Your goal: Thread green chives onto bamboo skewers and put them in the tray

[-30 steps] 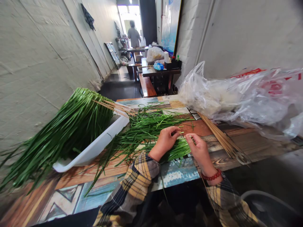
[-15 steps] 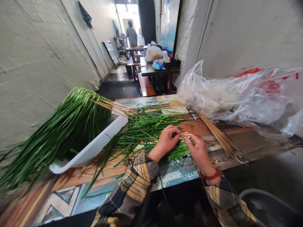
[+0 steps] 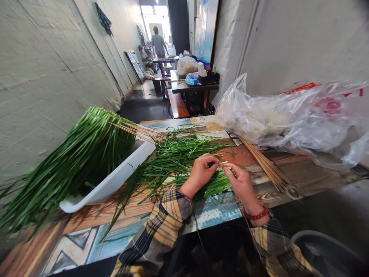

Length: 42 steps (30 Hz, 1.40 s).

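Over the heap of loose green chives (image 3: 175, 154) on the table, my left hand (image 3: 203, 171) and my right hand (image 3: 239, 181) meet fingertip to fingertip. Both pinch the pale stem ends of a few chives (image 3: 223, 163) between thumb and fingers. More cut stems lie beneath the hands. To the left, a white plastic tray (image 3: 115, 181) carries a thick bundle of chives (image 3: 95, 142) threaded on bamboo skewers (image 3: 138, 131), their bare ends pointing right. A fan of unused bamboo skewers (image 3: 263, 165) lies to the right of my right hand.
Clear plastic bags (image 3: 288, 115) with pale contents fill the table's back right. A grey bucket (image 3: 325, 250) stands below at the lower right. Farther off are another table (image 3: 193, 87), a bench (image 3: 178, 104) and a person (image 3: 158, 42) near the doorway.
Both hands keep nearly the same place and pinch, with only slight finger movement at the stems. The distant person has shifted a little left, one arm now out from the body.
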### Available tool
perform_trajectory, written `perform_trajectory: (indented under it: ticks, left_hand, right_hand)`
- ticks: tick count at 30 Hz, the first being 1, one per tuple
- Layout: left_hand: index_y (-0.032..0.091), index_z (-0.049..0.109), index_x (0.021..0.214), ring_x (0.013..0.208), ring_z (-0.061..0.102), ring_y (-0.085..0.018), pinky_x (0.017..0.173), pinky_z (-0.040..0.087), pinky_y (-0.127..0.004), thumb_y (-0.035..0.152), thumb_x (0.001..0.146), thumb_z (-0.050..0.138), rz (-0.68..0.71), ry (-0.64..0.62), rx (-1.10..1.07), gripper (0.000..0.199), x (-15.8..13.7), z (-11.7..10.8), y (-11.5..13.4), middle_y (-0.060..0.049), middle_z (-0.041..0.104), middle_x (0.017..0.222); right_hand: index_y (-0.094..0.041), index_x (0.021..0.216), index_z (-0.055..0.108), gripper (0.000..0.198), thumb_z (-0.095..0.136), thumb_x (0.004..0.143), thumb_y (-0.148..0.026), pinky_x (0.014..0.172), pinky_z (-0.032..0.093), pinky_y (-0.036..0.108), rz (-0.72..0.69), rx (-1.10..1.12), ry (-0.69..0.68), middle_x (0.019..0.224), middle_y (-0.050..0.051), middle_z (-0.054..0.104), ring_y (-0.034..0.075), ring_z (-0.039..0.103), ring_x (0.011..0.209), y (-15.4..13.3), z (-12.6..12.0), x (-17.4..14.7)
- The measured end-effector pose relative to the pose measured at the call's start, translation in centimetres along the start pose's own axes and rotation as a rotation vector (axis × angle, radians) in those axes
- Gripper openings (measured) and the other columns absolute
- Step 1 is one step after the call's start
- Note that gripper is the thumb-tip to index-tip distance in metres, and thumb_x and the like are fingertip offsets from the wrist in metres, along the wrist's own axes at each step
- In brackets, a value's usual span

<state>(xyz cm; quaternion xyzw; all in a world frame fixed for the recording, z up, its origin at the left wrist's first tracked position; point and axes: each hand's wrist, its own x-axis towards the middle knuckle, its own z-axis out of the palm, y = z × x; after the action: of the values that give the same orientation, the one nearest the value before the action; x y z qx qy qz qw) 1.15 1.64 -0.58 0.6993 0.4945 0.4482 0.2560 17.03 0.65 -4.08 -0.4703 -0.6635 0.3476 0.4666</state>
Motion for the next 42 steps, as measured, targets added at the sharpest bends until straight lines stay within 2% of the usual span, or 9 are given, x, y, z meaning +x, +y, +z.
perform_trajectory:
  ticks: [15, 42]
  left_hand:
    - [0.016, 0.069, 0.072, 0.068, 0.057, -0.011, 0.064, 0.042, -0.021, 0.008, 0.076, 0.059, 0.022, 0.012, 0.015, 0.013, 0.02, 0.14, -0.16, -0.001, 0.064, 0.073]
    - [0.014, 0.067, 0.074, 0.068, 0.056, -0.011, 0.063, 0.042, -0.021, 0.008, 0.075, 0.06, 0.03, 0.006, 0.018, 0.01, -0.21, -0.12, 0.11, -0.002, 0.062, 0.073]
  right_hand:
    - [-0.019, 0.098, 0.07, 0.028, 0.053, 0.086, -0.039, 0.084, 0.049, 0.035, -0.013, 0.009, -0.027, 0.101, 0.006, 0.073, 0.023, 0.066, 0.095, 0.25, 0.0, 0.01]
    - [-0.02, 0.095, 0.069, 0.03, 0.05, 0.087, -0.042, 0.08, 0.049, 0.035, -0.009, -0.052, -0.01, 0.097, 0.007, 0.073, 0.023, 0.067, 0.091, -0.05, 0.04, 0.05]
